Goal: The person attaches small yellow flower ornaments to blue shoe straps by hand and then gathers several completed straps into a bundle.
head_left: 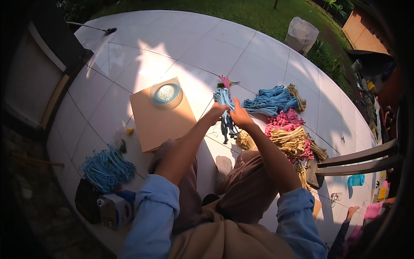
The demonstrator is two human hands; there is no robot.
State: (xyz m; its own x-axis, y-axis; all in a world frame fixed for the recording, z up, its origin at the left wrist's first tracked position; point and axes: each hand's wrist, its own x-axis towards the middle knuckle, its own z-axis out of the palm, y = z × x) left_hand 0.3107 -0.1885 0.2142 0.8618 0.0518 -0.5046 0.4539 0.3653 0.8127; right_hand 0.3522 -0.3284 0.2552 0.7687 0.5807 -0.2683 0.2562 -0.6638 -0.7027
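Both hands meet around a bundle of light-blue cords (222, 96) in front of me. My left hand (219, 111) is closed on its left side, and my right hand (241, 117) grips it from the right. The cords fan out beyond my fingers, and their darker, shaded ends hang toward my feet. Just past the bundle lie some pink cords (224, 80) and a small tool with a dark, pointed end (234, 83). To the right rest a larger pile of blue cords (271, 100), pink cords (284, 121) and beige cords (289, 139).
A brown board (161, 125) at left carries a clear round container (167, 93). Loose blue cords (108, 168) lie near a plastic jug (113, 209). A dark wooden chair (358, 166) stands at right, with another person's foot (352, 211) below it. A whitish sack (302, 35) stands by the grass.
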